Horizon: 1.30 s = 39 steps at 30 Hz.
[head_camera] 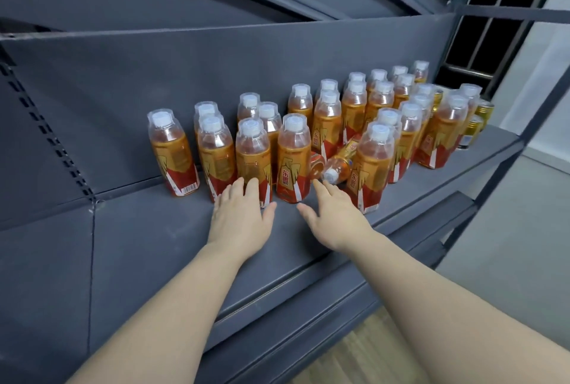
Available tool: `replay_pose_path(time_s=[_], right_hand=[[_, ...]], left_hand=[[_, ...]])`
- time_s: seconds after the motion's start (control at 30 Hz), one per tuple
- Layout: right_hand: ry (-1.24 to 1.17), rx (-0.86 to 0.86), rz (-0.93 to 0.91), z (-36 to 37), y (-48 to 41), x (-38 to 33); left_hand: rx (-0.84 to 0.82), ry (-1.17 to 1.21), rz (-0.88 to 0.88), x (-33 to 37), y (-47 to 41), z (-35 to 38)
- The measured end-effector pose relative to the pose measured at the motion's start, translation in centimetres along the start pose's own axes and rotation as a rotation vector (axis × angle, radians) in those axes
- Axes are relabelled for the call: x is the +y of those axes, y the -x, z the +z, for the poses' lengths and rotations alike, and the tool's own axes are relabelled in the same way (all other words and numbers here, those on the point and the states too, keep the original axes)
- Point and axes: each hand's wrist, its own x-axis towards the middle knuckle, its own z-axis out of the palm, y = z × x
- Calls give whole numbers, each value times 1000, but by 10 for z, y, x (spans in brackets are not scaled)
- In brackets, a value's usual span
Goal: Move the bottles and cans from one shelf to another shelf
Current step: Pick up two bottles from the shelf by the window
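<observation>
Fingers [252,188] straight, empty: left hand [240,220] at upright bottle [253,155], right hand [334,218] by toppled bottle [339,165].

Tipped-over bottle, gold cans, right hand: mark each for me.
Tipped-over bottle [339,165], head view, on its amber shoulder behind the cap.
Gold cans [483,113], head view, on the rightmost can's side.
Right hand [336,217], head view, on the back of the hand.

Back-row bottles [357,81] show only caps and shoulders behind the rows in front. At centre right, gold cans [483,110] are mostly hidden by bottles. A toppled bottle [339,164] is half covered by upright neighbours. The left hand [239,217] covers the base of a front bottle [253,155]. Both forearms [172,306] run off the bottom edge. Small label print is unreadable.
</observation>
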Motion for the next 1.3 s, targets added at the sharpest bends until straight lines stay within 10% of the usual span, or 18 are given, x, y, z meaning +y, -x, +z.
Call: replay_pose_path(time_s=[0.53,1.3], right_hand=[[-362,115,-69,9,-72,10],[-377,144,-26,15,-101,8]], left_hand=[[237,521,-492,33,-37,13],[275,314,-568,38,-71,32]])
